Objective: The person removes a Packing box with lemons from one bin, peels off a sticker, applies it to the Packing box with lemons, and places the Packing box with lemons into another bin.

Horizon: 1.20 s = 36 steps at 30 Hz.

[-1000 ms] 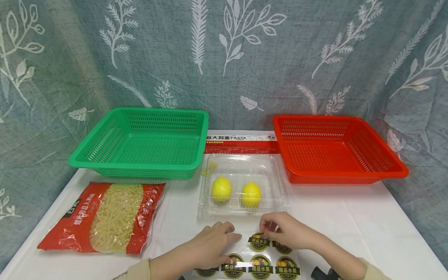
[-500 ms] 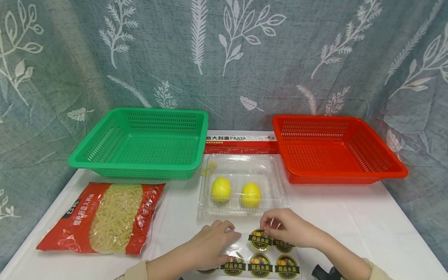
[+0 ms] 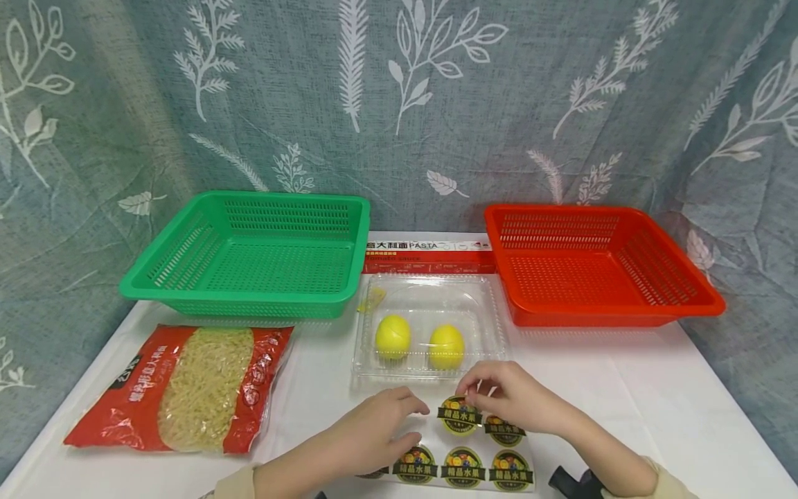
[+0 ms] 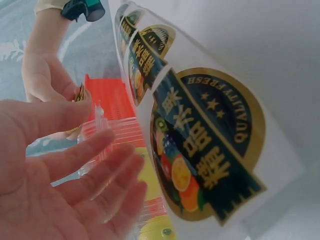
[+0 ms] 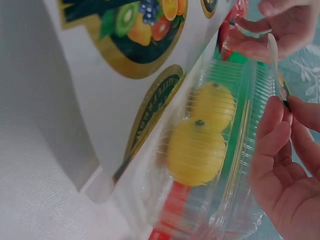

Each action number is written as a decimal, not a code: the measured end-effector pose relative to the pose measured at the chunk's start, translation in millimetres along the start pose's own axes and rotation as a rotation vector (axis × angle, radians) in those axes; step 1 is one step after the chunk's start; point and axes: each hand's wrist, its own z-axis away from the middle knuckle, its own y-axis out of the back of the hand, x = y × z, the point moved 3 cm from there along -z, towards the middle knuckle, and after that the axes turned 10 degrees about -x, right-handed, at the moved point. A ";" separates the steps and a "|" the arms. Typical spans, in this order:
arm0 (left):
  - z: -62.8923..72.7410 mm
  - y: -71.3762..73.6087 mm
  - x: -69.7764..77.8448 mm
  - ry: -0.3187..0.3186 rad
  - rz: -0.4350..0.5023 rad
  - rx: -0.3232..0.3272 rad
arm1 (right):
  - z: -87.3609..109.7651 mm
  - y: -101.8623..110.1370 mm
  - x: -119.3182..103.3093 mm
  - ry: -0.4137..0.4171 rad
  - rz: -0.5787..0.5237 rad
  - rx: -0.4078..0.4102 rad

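My right hand (image 3: 514, 398) pinches a round black-and-gold fruit sticker (image 3: 459, 416) between thumb and fingertips. In the right wrist view that sticker (image 5: 284, 91) appears nearly edge-on, raised off the sheet. Below lies a white sticker sheet (image 3: 436, 443) bearing several more round labels with fruit pictures. My left hand (image 3: 383, 426) hovers at the sheet's left part, fingers spread and holding nothing. Just behind the hands is a clear plastic clamshell box (image 3: 430, 298) with two lemons (image 3: 393, 337) inside.
A green basket (image 3: 280, 308) stands back left, a red basket (image 3: 611, 315) back right. Between them lies a red and white pasta box (image 3: 430, 260). A red bag of pasta (image 3: 206, 388) rests at the left. Behind the table hangs a grey-green curtain (image 3: 436, 152).
My right hand has moved up and slightly left, and the pinched sticker has come away from the sheet. My left thumb has lifted off the label it was touching.
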 end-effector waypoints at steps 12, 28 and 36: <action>-8.1 6.8 -5.9 -0.078 0.396 0.154 | -3.9 4.2 -6.0 0.022 -0.028 0.051; -12.8 11.0 -6.1 -0.021 0.580 0.229 | -12.0 7.2 -15.2 0.012 -0.034 0.071; -12.0 15.4 -8.5 0.000 0.617 0.254 | -13.9 9.3 -14.3 0.015 -0.034 0.096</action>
